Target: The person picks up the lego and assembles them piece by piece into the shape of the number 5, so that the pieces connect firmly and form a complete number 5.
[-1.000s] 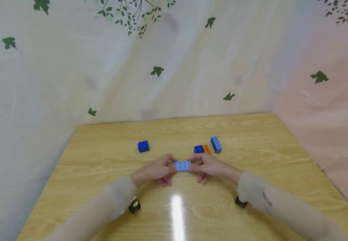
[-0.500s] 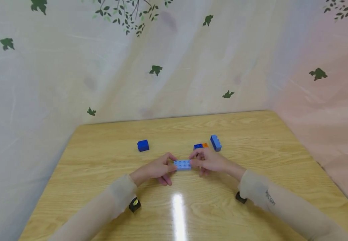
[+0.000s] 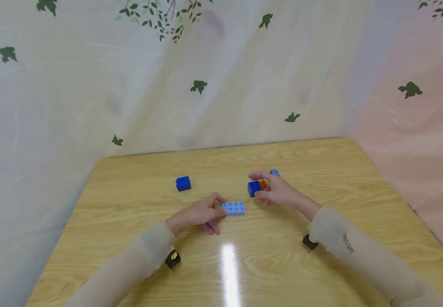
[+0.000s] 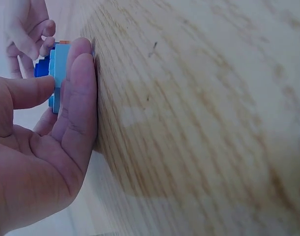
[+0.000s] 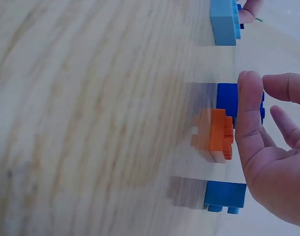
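Note:
My left hand (image 3: 202,213) pinches the left end of a light blue toy brick (image 3: 234,208), which lies studs up on the table. In the left wrist view the thumb lies against this brick (image 4: 61,64). Farther right, my right hand (image 3: 276,189) reaches around a dark blue brick (image 3: 254,189), its thumb close to the near side and its index finger arched above the far side. A firm hold cannot be made out. Beside that brick stands an orange brick (image 5: 218,132), partly hidden by the right hand in the head view.
Another dark blue brick (image 3: 183,183) lies at the left back. A medium blue brick (image 5: 225,194) stands behind the right hand, mostly hidden in the head view. The wooden table (image 3: 129,179) meets a leaf-patterned cloth backdrop (image 3: 236,94).
My right hand has let go of the light blue brick's right end and moved away to the dark blue and orange bricks. The left hand keeps its pinch in nearly the same place.

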`<state>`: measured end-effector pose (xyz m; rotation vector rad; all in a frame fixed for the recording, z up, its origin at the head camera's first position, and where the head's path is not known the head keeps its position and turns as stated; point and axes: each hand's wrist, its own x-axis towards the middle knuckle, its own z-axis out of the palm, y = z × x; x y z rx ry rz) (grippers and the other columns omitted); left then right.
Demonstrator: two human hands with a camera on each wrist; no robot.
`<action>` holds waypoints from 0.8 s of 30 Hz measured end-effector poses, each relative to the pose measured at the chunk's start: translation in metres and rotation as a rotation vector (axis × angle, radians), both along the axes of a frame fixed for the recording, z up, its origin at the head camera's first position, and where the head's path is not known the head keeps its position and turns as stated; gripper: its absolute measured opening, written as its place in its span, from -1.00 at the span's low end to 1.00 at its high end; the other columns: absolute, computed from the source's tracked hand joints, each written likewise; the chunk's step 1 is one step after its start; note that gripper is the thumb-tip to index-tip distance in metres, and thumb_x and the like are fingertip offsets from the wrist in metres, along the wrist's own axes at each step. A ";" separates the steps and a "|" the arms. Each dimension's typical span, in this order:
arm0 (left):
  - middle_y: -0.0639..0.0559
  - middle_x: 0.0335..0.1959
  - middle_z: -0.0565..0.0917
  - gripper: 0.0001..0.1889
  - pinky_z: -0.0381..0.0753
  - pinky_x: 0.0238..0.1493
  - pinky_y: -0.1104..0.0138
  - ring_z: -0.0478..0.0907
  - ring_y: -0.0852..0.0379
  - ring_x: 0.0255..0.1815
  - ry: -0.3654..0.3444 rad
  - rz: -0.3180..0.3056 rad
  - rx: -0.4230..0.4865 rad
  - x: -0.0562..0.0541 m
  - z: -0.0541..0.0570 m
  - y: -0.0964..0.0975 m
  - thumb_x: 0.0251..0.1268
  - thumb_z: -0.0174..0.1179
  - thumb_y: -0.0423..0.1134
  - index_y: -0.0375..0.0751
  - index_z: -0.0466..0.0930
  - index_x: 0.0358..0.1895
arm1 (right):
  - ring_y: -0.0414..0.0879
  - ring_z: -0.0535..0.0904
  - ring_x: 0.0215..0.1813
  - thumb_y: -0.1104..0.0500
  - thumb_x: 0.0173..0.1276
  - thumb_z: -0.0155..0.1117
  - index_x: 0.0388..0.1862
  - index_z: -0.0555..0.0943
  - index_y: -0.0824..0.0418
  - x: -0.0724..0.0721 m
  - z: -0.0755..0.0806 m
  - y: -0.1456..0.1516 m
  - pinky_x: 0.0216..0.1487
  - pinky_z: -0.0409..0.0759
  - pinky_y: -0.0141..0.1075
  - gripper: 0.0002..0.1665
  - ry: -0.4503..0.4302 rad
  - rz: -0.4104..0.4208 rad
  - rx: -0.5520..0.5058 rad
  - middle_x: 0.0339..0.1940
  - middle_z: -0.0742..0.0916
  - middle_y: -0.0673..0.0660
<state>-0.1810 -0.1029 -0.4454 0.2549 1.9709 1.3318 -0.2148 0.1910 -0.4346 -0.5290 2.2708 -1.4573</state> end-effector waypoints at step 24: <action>-0.20 -0.14 0.58 -0.57 0.71 -0.46 0.26 0.73 -0.04 -0.44 0.012 0.006 0.013 0.004 0.004 -0.003 0.57 0.12 -0.18 -0.12 0.25 0.36 | 0.02 0.68 -0.46 0.29 0.43 0.34 0.43 0.43 0.23 -0.003 -0.013 -0.002 -0.38 0.75 -0.11 -0.38 -0.114 -0.050 0.030 0.09 0.56 0.37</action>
